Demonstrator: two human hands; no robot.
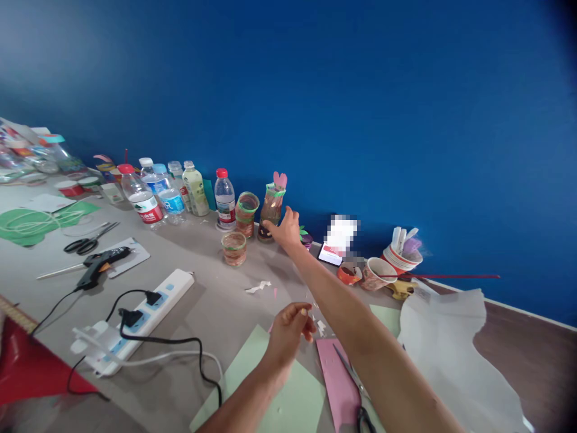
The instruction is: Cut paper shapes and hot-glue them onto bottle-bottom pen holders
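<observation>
One heart-topped decorated jar point(272, 207), far centre, probably light and smooth, best held mid-body, stands at the right hand point(287, 231), fingers spread, contact unclear, while the nearer left hand point(287, 334) curls loosely, contents untellable.

Right hand point(286, 231) at the vase point(271, 205); wall point(288, 90) behind. Just left of that hand: jar point(246, 218); left and nearer, a cup point(234, 251); farther left, a bottle point(225, 204). Right: phone point(330, 256), then paper cup point(374, 279). Nearer: left hand point(288, 337) above a paper sheet point(288, 400). Nearer, right: scissors point(354, 377) on card point(330, 373).
</observation>
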